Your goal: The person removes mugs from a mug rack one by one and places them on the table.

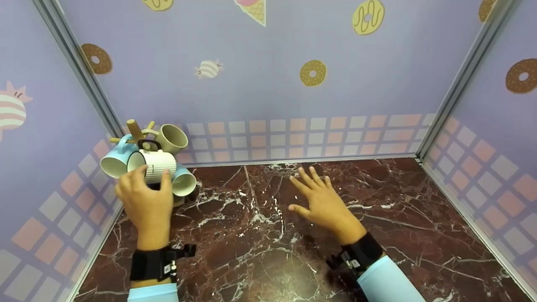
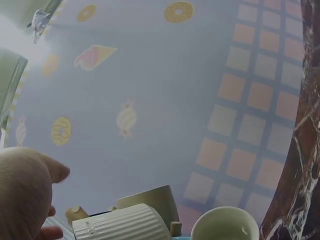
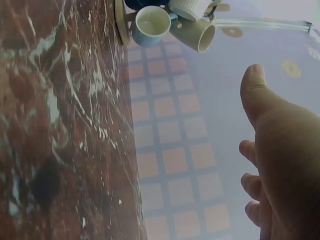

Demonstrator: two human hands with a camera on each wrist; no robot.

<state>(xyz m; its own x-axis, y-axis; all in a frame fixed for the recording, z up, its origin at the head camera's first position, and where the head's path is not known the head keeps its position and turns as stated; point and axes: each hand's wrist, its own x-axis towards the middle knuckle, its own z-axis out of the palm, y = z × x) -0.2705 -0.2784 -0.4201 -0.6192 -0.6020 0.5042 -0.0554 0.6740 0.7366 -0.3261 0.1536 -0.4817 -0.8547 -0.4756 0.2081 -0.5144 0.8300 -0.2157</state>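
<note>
A white ribbed mug (image 1: 161, 163) with a black handle hangs on a wooden mug tree (image 1: 133, 128) at the left. My left hand (image 1: 147, 201) is at this mug, thumb and fingers spread before it. The left wrist view shows the thumb (image 2: 57, 171) apart from the ribbed mug (image 2: 122, 225); whether the other fingertips touch it cannot be told. Around it hang a light blue mug (image 1: 115, 161), a beige mug (image 1: 173, 139) and a lower blue mug (image 1: 183, 182). My right hand (image 1: 327, 207) hovers over the marble-patterned table, fingers spread, holding nothing.
The dark red marble-patterned table (image 1: 260, 235) is bounded by a back wall (image 1: 260, 84) and side walls with printed sweets and tiles. The mug tree stands close to the back left corner. Metal posts (image 1: 465, 79) run up the corners.
</note>
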